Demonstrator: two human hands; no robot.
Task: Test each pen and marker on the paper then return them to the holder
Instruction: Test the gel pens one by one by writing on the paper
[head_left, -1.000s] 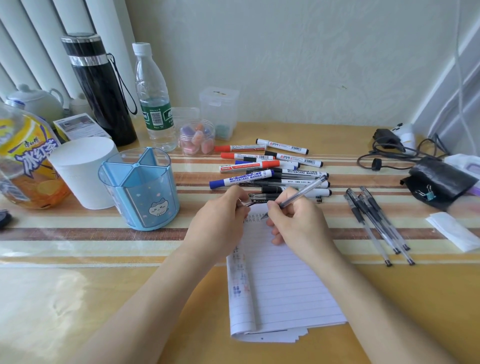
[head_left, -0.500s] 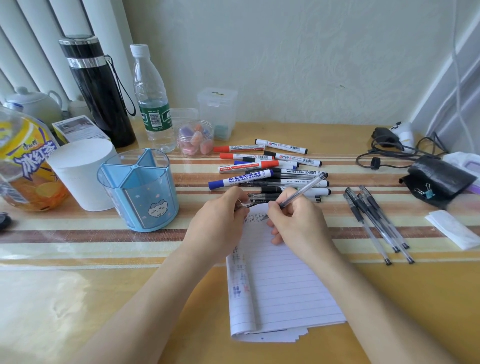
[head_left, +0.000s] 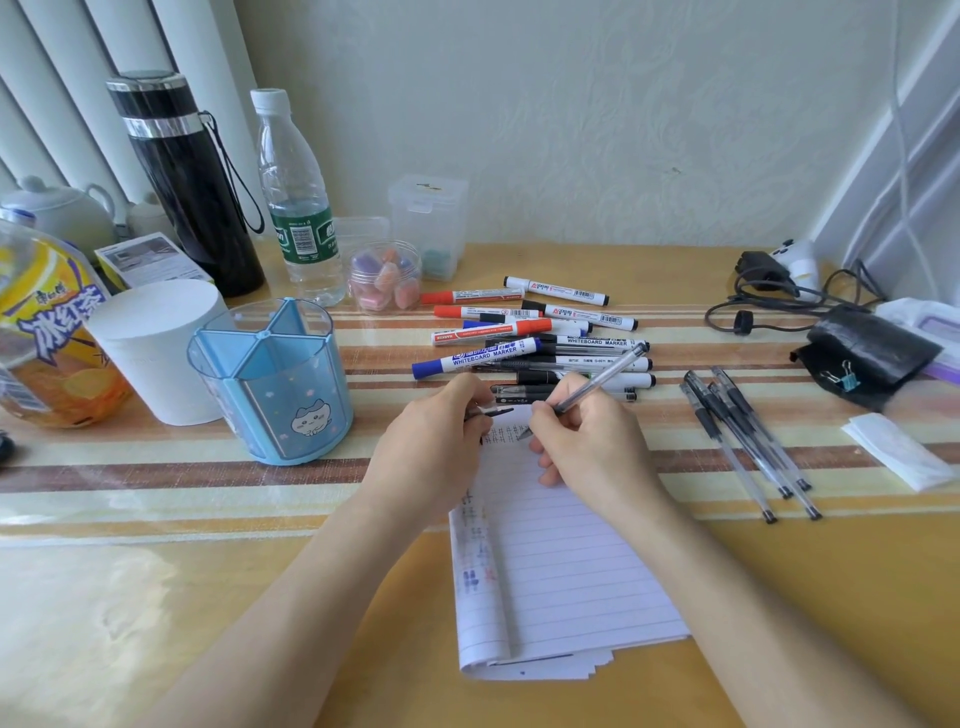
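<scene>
Testing is under way at the top edge of the paper (head_left: 561, 561), which serves as the reference point below.

Findings:
- The fingers of the right hand (head_left: 587, 447) are clamped round a clear-barrelled pen (head_left: 597, 382). The tip is down on the paper's top lines beside small hatch marks, and the barrel leans away up and to the right.
- The left hand (head_left: 431, 447) rests at the paper's upper left corner. Thumb and fingertips are pinched on a small dark piece, judged to be the cap (head_left: 493, 411).
- The holder (head_left: 270, 379) stands well to the left of the paper, and no pen shows inside it.
- The markers (head_left: 535, 338) lie in a loose pile just beyond the paper's top edge.
- A group of gel pens (head_left: 748, 436) lies to the right of the paper, well apart from it.

Risks, as judged:
1. The tip works very near the paper's top edge, so a long stroke could run off onto the striped table cover (head_left: 156, 467).
2. The raised rear end of the pen hangs over the pile, and a wide sweep could scatter the markers.
3. The cap is held only in a light pinch. A slip would drop it among the dark pens just beyond the paper, where it would be hard to find.
4. Nothing visibly separates tested items from untested ones, so setting this pen down beside the paper instead of in the holder invites double testing or omissions.
</scene>
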